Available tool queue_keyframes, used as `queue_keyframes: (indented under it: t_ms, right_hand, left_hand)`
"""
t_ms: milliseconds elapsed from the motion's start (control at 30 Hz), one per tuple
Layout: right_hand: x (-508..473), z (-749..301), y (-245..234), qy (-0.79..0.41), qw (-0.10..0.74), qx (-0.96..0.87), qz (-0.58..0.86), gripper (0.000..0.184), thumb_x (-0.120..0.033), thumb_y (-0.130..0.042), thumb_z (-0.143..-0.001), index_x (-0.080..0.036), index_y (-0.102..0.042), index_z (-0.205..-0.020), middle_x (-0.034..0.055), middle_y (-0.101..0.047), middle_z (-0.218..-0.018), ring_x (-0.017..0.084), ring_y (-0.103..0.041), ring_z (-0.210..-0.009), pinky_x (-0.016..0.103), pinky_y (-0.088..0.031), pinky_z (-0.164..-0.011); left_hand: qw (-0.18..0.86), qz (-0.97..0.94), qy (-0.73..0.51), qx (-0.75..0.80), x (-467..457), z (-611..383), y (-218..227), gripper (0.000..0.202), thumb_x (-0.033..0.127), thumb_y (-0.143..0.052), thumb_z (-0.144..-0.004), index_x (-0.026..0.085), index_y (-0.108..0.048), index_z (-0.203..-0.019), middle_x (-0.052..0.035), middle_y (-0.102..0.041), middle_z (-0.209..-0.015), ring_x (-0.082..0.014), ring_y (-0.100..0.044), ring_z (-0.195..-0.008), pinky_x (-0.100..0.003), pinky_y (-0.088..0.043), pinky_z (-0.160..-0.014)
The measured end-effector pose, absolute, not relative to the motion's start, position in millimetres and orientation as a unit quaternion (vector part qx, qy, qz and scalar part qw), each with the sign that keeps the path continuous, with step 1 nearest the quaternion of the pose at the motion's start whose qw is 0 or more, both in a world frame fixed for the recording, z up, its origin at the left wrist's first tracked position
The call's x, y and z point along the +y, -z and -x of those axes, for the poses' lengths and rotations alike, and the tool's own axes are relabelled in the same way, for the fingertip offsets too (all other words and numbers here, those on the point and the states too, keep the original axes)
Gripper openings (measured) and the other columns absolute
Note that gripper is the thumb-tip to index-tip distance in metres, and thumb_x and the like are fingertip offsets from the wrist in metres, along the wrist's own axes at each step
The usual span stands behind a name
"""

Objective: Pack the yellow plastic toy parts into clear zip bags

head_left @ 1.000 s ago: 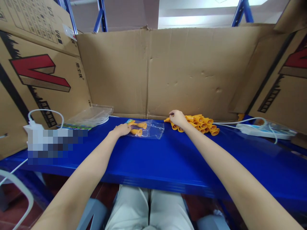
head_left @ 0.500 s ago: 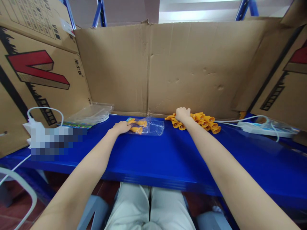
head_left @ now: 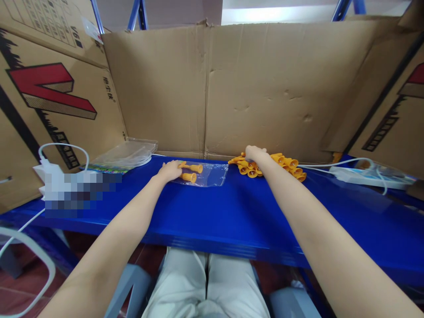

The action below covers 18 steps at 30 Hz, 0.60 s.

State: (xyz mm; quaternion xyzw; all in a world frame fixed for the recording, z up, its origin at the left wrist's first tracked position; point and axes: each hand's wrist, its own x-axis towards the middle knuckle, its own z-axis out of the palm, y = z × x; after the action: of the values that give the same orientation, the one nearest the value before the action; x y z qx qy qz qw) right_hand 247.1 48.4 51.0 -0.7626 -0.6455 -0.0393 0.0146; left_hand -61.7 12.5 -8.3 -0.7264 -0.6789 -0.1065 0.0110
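My left hand (head_left: 170,171) is closed over the left end of a clear plastic bag (head_left: 213,175) lying flat on the blue table. Two orange trumpet-shaped plastic pieces (head_left: 188,177) show at the bag, their narrow ends by my fingers and their flared ends pointing right. Whether they lie inside or on top of it is hard to tell. To the right, my right hand (head_left: 255,153) reaches into a pile of similar orange trumpet-shaped pieces (head_left: 287,164), fingers curled down around the narrow ends. The fingertips are hidden, so what they grip is unclear.
A stack of clear plastic bags (head_left: 127,154) lies at the back left, beside a white device with a cable (head_left: 53,172). Tall cardboard panels (head_left: 265,88) wall the back and sides. A white power strip (head_left: 367,176) and cables lie right on the blue table (head_left: 212,216).
My left hand has moved slightly right over the bag's end, covering the colourful card seen there before. My right hand has shifted slightly right and turned within the pile. The view has tilted a little.
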Motion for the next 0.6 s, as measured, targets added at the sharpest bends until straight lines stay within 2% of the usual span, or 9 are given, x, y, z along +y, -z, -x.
queue_keyframes:
  t_ms: [133, 233, 333, 433, 600]
  right_hand:
    - [45.8, -247.2, -57.7, 0.033, -0.023, -0.66, 0.75, 0.038, -0.01, -0.061, -0.073, -0.015, -0.064, -0.11, 0.0146, -0.065, -0.11, 0.025, -0.061, -0.104, 0.038, -0.039, -0.088]
    - [45.2, -248.9, -58.7, 0.05, 0.016, -0.669, 0.741, 0.039, -0.014, -0.062, -0.075, -0.012, -0.061, -0.114, 0.0157, -0.065, -0.109, 0.026, -0.06, -0.105, 0.039, -0.039, -0.09]
    - [46.8, -252.5, -59.0, 0.063, 0.111, -0.676, 0.725, 0.04, -0.021, -0.063, -0.076, -0.012, -0.058, -0.115, 0.016, -0.064, -0.11, 0.027, -0.059, -0.105, 0.041, -0.041, -0.09]
    - [51.6, -257.3, -60.3, 0.055, 0.243, -0.669, 0.7, 0.041, -0.028, -0.068, -0.073, -0.014, -0.058, -0.11, 0.0143, -0.062, -0.106, 0.027, -0.058, -0.1, 0.04, -0.044, -0.085]
    - [53.6, -257.2, -58.9, -0.039, 0.474, -0.634, 0.61, 0.049, -0.034, -0.076, -0.063, -0.016, -0.055, -0.103, 0.0097, -0.061, -0.102, 0.022, -0.058, -0.094, 0.035, -0.048, -0.079]
  left_hand:
    - [0.011, 0.746, 0.131, -0.653, 18.5, 60.8, 16.5, 0.051, 0.025, -0.024, -0.092, 0.023, -0.046, -0.138, -0.0036, -0.036, -0.15, -0.0216, -0.028, -0.14, -0.049, -0.02, -0.113]
    - [-0.019, 0.759, 0.106, -0.642, 20.7, 60.7, 19.2, 0.053, 0.03, -0.023, -0.092, 0.022, -0.042, -0.141, -0.0031, -0.035, -0.15, -0.0216, -0.03, -0.14, -0.047, -0.018, -0.114]
    - [-0.038, 0.769, 0.094, -0.632, 21.3, 61.6, 19.4, 0.055, 0.032, -0.023, -0.092, 0.018, -0.042, -0.142, -0.0048, -0.036, -0.15, -0.0211, -0.032, -0.138, -0.04, -0.021, -0.115]
    - [-0.042, 0.773, 0.096, -0.626, 22.3, 62.6, 19.9, 0.057, 0.032, -0.022, -0.091, 0.014, -0.042, -0.141, -0.006, -0.035, -0.15, -0.0199, -0.031, -0.139, -0.035, -0.022, -0.114]
    - [-0.053, 0.766, 0.117, -0.63, 22.5, 61.2, 21.1, 0.058, 0.034, -0.021, -0.091, 0.011, -0.045, -0.139, -0.0063, -0.036, -0.149, -0.0168, -0.032, -0.138, -0.027, -0.024, -0.112]
